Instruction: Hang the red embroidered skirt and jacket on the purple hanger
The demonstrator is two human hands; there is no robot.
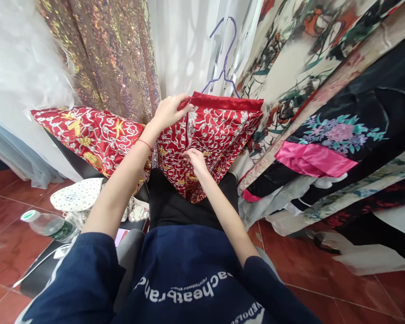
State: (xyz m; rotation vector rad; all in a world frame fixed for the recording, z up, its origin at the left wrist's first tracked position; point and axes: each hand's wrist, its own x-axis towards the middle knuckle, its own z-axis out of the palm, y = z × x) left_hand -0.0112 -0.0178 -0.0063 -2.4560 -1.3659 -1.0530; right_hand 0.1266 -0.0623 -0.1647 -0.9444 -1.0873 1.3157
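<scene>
A red garment (219,130) with silver and gold embroidery hangs on a purple wire hanger (224,58) in front of me. My left hand (170,110) pinches the red collar edge at its top left. Lower down, my right hand (195,161) has its fingers closed on the embroidered front near the centre seam. A sleeve of the same red cloth (91,135) spreads out to the left.
A gold sequined cloth (111,49) and white sheer fabric (16,67) hang behind. Floral printed robes (337,135) drape at the right. A plastic water bottle (50,225) and a white spotted cap (79,194) lie at the lower left on the red tiled floor (340,288).
</scene>
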